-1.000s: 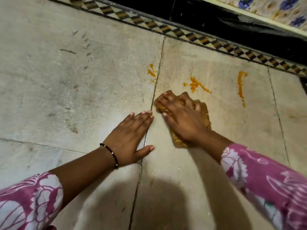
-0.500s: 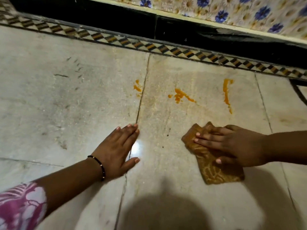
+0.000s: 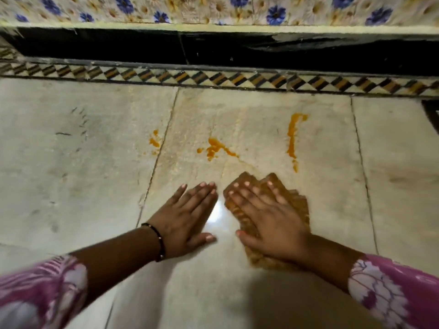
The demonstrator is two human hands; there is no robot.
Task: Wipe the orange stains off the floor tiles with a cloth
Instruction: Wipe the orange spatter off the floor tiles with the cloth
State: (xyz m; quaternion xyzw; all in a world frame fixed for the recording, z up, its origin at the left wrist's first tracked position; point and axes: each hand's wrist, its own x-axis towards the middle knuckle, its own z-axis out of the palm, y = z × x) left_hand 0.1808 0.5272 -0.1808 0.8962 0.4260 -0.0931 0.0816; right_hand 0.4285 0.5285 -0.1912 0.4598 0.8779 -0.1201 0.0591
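Three orange stains mark the pale floor tiles: a small one [image 3: 155, 141] by the tile joint, a splattered one [image 3: 215, 148] in the middle, and a long streak [image 3: 292, 136] to the right. A brown patterned cloth [image 3: 298, 205] lies flat just below the stains. My right hand [image 3: 268, 217] presses on the cloth with straight, spread fingers. To its left, my left hand [image 3: 190, 214] rests flat on the bare tile, wearing a black bead bracelet. Neither hand touches a stain.
A patterned border strip [image 3: 213, 78] runs along the far edge of the floor, with a black skirting [image 3: 118, 46] and a flower-printed wall [image 3: 213, 10] behind it. Grout joints [image 3: 154, 167] cross the tiles. A dark cable [image 3: 431, 117] shows at the right edge.
My right hand has slid the cloth left and forward, back toward the stains, now pointing away from me. The left hand stayed flat on the tile. The view tilted up toward the wall.
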